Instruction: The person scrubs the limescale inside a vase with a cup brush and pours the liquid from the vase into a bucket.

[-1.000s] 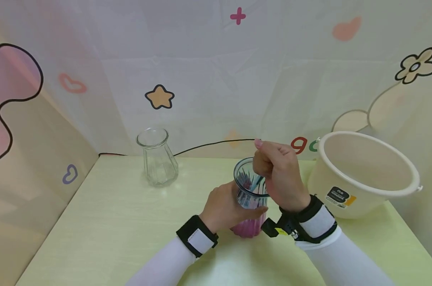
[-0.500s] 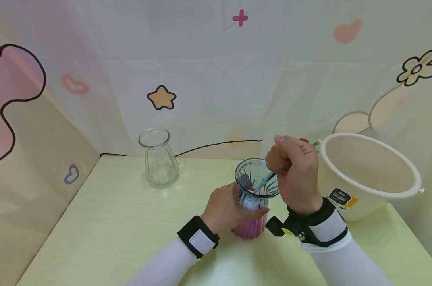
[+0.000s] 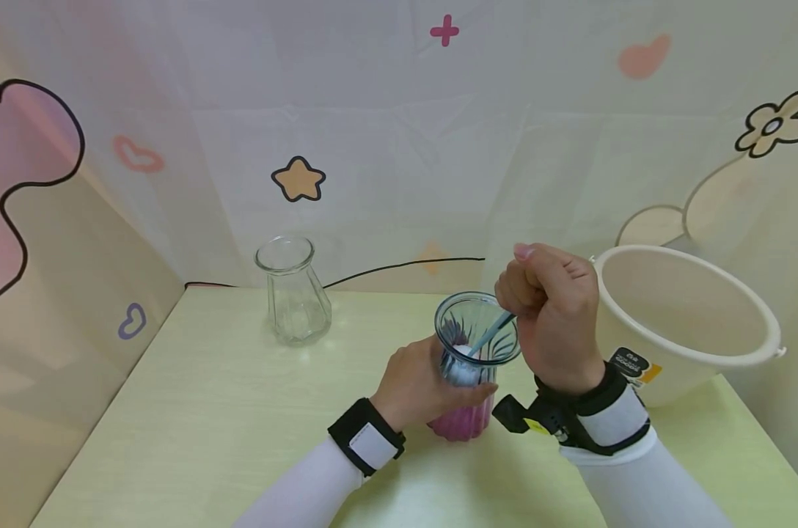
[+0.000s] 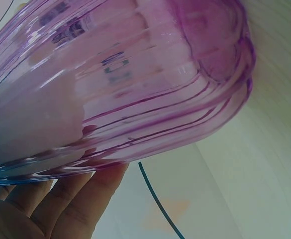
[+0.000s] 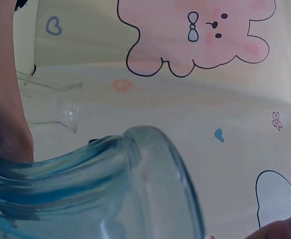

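Observation:
A ribbed glass vase (image 3: 461, 425), blue at the flared rim and pink toward the base, leans slightly over the middle of the table. My left hand (image 3: 419, 381) grips its side below the rim. In the left wrist view, fingers (image 4: 88, 201) curl along the vase's underside. My right hand (image 3: 554, 315) is closed above the rim, holding the light blue handle of a cleaning brush (image 3: 491, 334). The brush's pale head is down inside the vase, partly hidden by the glass. The right wrist view has the blue vase rim (image 5: 157, 169) close up.
A clear glass vase (image 3: 296, 308) stands at the back left of the pale table (image 3: 194, 411). To the right of my right hand is a cream bucket (image 3: 676, 367) with a dark label. A printed cloth (image 3: 372, 110) hangs behind the table.
My right hand has moved right and slightly up, tilting the brush handle, so more of the handle shows above the vase mouth. The left hand keeps its hold in nearly the same place.

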Tool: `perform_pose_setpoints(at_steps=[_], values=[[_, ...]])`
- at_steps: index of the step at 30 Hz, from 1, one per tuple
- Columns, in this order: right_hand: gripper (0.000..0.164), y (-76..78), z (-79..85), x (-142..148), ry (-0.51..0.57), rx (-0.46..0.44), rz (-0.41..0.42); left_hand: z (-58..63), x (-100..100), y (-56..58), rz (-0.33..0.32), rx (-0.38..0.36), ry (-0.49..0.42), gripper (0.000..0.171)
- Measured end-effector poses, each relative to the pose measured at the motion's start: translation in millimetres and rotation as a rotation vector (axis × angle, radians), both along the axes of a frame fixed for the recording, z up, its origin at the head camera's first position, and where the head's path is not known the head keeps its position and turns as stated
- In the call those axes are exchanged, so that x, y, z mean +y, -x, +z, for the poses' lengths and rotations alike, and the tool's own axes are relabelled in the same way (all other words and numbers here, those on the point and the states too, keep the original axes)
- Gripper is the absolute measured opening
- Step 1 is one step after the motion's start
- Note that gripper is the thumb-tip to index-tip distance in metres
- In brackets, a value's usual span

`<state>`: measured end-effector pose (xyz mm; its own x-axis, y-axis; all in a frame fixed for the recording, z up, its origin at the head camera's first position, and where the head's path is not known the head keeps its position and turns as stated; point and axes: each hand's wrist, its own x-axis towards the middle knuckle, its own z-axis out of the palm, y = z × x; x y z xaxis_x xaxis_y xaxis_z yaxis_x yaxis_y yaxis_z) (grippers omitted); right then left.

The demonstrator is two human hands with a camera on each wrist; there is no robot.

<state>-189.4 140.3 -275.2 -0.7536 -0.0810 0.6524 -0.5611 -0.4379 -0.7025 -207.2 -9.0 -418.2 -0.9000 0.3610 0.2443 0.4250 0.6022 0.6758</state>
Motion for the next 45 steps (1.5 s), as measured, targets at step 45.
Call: perform_pose_setpoints(at_steps=[45], values=[[0.045, 12.1, -16.8, -7.1, -0.578, -0.240, 0.164, 0.7, -1.9, 0.5, -0.022, -0.034, -0.012, 0.062]])
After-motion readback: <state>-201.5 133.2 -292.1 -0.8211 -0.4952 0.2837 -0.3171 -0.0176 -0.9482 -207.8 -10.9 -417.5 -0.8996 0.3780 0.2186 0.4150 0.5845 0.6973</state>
